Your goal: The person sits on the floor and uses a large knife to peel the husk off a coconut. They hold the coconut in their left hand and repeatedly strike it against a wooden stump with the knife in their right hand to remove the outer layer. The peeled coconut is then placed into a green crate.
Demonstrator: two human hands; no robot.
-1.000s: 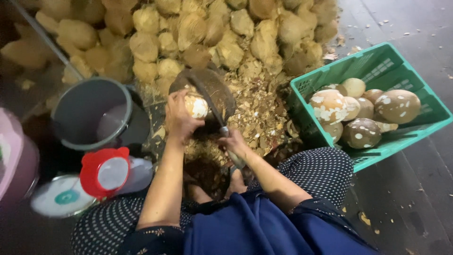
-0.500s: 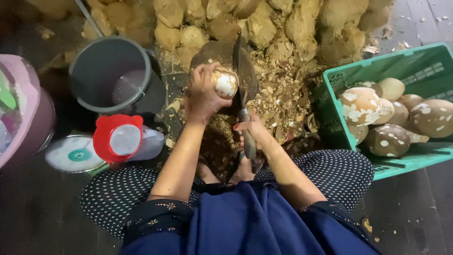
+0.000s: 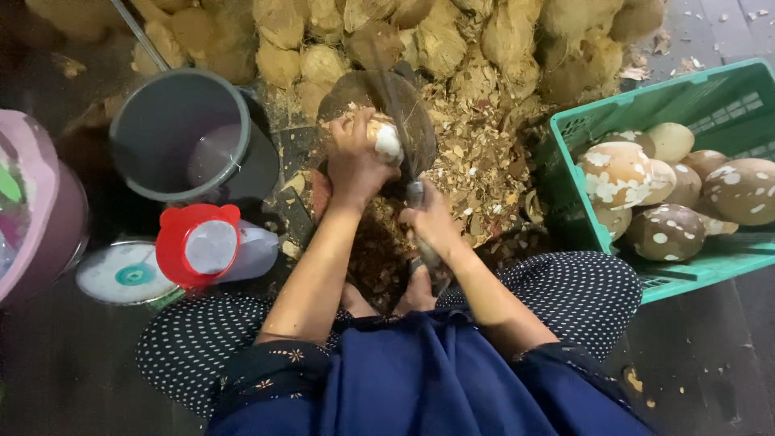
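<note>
My left hand (image 3: pixel 355 161) has drawn nearer the frame's upper centre, fingers wrapped round the half-peeled coconut (image 3: pixel 386 139), while my right hand (image 3: pixel 432 222) stays clenched on the knife (image 3: pixel 413 192) beneath it, trimming continuing.

A green crate (image 3: pixel 581 173) is filled with brown coconuts (image 3: pixel 646 190) patched with white. White flesh is shown on the coconut (image 3: pixel 386 139) being pared. A grey bucket (image 3: pixel 137 129) is seen beside a jug (image 3: pixel 242 252) with a red lid (image 3: pixel 173 234). A white disc (image 3: pixel 121 274) is marked with a teal centre. Dark trousers (image 3: pixel 589 295) are dotted with white, under a navy apron (image 3: pixel 420 379). A pink tub (image 3: pixel 36 186) is seen at the edge.
</note>
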